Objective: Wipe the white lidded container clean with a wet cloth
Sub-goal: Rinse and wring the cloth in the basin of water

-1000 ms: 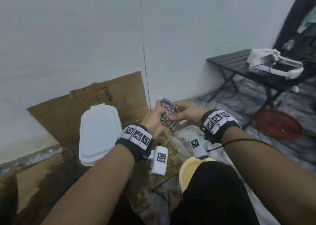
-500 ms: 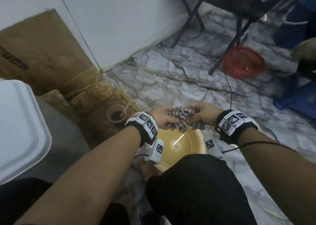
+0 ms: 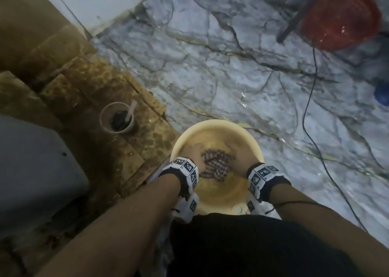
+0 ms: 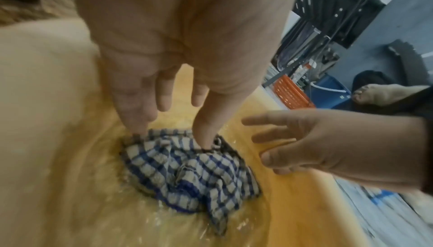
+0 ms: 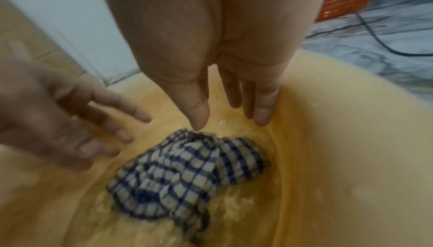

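Observation:
A blue-and-white checked cloth point(image 3: 216, 165) point(image 4: 187, 173) point(image 5: 187, 173) lies bunched in shallow water at the bottom of a yellow basin point(image 3: 219, 125). My left hand point(image 3: 195, 154) point(image 4: 173, 132) reaches into the basin with straight fingers. Its thumb and one fingertip touch the cloth's far edge. My right hand point(image 3: 240, 154) point(image 5: 230, 119) hovers just over the cloth, fingers straight and spread, holding nothing. The white lidded container point(image 3: 31, 171) sits shut on the wet cardboard at the left edge of the head view.
A paper cup point(image 3: 117, 117) with dark liquid and a white stick stands on soaked cardboard point(image 3: 94, 83) left of the basin. A black cable point(image 3: 311, 129) crosses the marble floor. A red basket point(image 3: 341, 15) and a dark table leg point(image 3: 294, 17) are at the far right.
Both hands carried the cloth down from in front of the wall into the basin and let go of it. The head view tipped down to the floor.

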{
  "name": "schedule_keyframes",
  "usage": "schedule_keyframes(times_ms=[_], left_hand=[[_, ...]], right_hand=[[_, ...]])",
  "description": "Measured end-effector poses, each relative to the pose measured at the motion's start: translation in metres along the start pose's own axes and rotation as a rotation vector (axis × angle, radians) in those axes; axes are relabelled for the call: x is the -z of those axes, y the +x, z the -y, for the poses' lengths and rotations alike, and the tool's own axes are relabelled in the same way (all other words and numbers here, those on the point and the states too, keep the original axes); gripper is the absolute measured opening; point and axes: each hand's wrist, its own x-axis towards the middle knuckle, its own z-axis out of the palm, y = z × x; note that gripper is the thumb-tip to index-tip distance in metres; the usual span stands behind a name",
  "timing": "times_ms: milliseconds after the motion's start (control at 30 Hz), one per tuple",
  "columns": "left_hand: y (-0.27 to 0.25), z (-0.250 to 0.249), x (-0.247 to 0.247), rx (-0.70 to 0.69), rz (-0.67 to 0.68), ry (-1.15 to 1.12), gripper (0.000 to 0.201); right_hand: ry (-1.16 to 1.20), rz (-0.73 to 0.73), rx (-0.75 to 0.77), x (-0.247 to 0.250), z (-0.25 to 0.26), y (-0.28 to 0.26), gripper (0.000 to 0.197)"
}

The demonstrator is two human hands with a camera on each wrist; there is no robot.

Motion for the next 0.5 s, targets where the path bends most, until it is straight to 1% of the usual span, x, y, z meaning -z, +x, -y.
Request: schedule_keyframes(times_ms=[33,100,167,200,233,267,333,433,500], left_hand=[[0.005,-0.002,-0.005,-0.038,-0.022,0.018,0.066],[0.012,-0.007,-0.014,-0.098,0.004,0.07,0.057],[0.016,-0.01,-0.021,-0.126,0.107,0.105,0.056],[0.015,-0.01,-0.024,-0.118,0.164,0.136,0.058],[0.019,-0.009,-0.03,-0.111,0.19,0.171,0.062],[0.017,-0.009,-0.033,-0.088,0.195,0.195,0.065],[0.015,-0.007,-0.04,-0.067,0.158,0.231,0.065],[0.017,-0.001,-0.045,-0.05,0.124,0.259,0.058],[0.02,0.001,-0.045,-0.03,0.145,0.289,0.056]], right_hand=[[-0.037,-0.027,0.002,-0.003,0.002,0.0,0.06],[-0.123,-0.053,0.016,-0.01,0.007,-0.001,0.061],[-0.164,0.031,0.029,-0.016,0.01,0.002,0.063],[-0.155,0.098,0.012,-0.019,0.011,0.005,0.065],[-0.143,0.144,-0.008,-0.023,0.011,0.009,0.069],[-0.142,0.17,-0.031,-0.026,0.012,0.01,0.073],[-0.158,0.172,-0.054,-0.029,0.013,0.011,0.078],[-0.231,0.188,-0.025,-0.038,0.008,0.016,0.082],[-0.32,0.201,0.003,-0.042,0.007,0.016,0.083]])
